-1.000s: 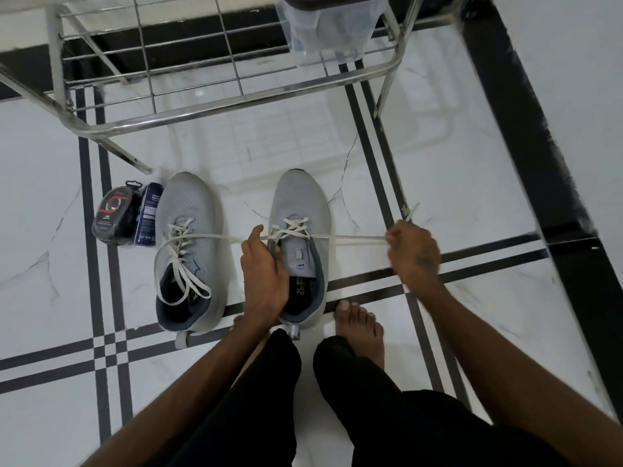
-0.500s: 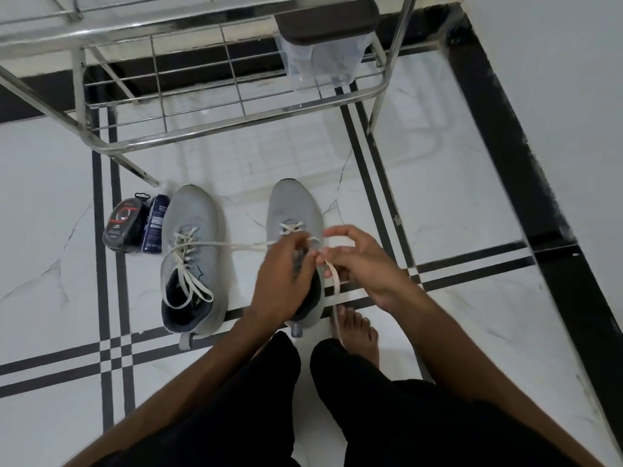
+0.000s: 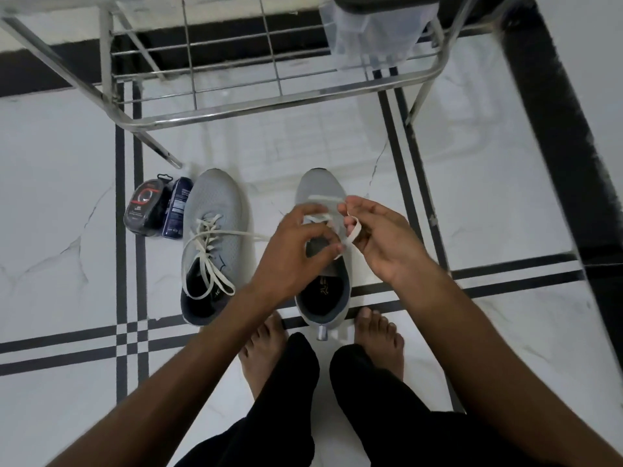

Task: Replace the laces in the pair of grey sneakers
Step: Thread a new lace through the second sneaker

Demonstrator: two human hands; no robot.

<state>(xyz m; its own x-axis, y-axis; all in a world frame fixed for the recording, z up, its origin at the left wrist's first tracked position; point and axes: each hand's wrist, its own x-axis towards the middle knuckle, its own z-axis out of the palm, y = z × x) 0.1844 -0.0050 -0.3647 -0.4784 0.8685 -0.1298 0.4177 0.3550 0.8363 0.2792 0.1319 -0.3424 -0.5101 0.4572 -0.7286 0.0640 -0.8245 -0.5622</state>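
White marble floor tiles (image 3: 337,146) crossed by black inlay lines are filling the view, with a steel wire rack (image 3: 236,106) standing over the far side. Two grey sneakers are sitting side by side below it: the left sneaker (image 3: 212,224) is already carrying a white lace, loosely crossed, while the right sneaker (image 3: 320,197) is being threaded just in front of the person's bare feet.

Over its eyelets, the left hand (image 3: 290,251) is curling its fingers, apparently pinching the lace (image 3: 350,232), though motion blur is hiding the exact contact. The right hand (image 3: 381,237) is holding a loop of that lace between thumb and fingers. One strand is running across to the other shoe.

Doing this step well probably means keeping the flat lace untwisted, feeding the tip cleanly through the next eyelet, and evening both ends before tightening.

Open floor is lying to the right for pulling slack. On the left, two small shoe-care packages (image 3: 158,210) are sitting just beside the left sneaker, and the rack's leg is crowding the far side.
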